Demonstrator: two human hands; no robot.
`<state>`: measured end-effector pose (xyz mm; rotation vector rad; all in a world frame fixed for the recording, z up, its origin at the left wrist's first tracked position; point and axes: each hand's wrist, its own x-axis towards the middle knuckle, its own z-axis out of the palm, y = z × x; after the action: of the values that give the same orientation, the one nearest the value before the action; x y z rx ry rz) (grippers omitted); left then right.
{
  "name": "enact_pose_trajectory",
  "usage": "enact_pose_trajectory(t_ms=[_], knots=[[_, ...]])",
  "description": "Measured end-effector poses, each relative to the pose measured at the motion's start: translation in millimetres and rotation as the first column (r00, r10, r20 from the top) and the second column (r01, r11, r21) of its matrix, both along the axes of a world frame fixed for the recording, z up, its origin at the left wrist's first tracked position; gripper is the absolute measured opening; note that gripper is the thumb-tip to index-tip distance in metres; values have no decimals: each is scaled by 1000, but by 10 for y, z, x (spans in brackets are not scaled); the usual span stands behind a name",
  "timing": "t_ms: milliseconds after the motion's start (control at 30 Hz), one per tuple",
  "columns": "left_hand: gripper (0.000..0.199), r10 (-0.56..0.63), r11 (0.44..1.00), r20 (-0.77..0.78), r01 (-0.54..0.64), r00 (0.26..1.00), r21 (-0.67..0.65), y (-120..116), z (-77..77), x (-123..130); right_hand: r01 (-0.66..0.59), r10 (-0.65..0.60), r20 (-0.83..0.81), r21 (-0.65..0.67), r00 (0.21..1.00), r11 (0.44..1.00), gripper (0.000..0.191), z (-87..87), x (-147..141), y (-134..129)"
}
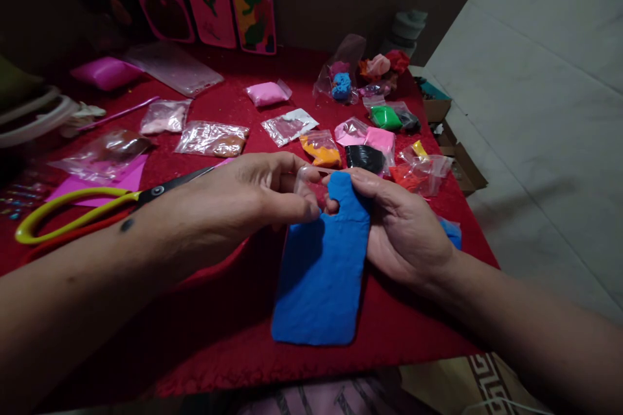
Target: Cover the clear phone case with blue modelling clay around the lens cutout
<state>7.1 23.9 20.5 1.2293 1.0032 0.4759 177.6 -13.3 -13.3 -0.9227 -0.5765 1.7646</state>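
Coating most of the case (302, 177): blue clay (322, 275)

Right now, not a single word, label, brand, number or sign can be read anywhere in view; no legible lettering is shown.

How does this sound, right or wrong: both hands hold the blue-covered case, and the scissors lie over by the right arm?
Wrong on the side: the head view shows the scissors lying by the left arm. The rest stands: the left hand and the right hand both hold the blue-covered case.
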Motion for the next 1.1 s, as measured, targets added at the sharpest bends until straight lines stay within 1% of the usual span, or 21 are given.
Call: enact_pose_trajectory(t_ms=[67,200,267,400,533,667,767,900,1100], knots=[[16,8,1000,14,-7,1000,-10,-7,-19,10,-10,10,-1,8,1000,1000,13,7,-5,1],[15,15,1000,42,-14,999,-6,-14,-75,11,-34,34,-5,13,999,999,15,16,-17,4],[14,5,1000,53,-5,999,-6,-11,-87,4,-24,24,-16,1,1000,1000,14,19,-22,5],[15,-10,999,92,14,996,-42,-4,-73,17,23,-25,-46,-47,999,999,7,20,-27,1],[19,27,997,108,-19,994,-74,-12,-64,48,5,-6,-32,-44,999,999,7,22,-30,-4],[20,55,997,100,-49,994,-60,-18,-59,45,-19,18,-42,-14,999,1000,6,22,-29,-7],[17,14,998,112,-8,994,-59,-9,-56,29,-13,12,-44,-20,999,1000,6,15,-21,-9],[19,-33,998,100,39,994,-53,2,-78,27,-1,0,-35,-27,999,1000,5,10,-23,-4],[21,1,997,115,8,993,-75,-15,-86,26,25,-27,-54,-53,998,998,7,14,-41,-4]])
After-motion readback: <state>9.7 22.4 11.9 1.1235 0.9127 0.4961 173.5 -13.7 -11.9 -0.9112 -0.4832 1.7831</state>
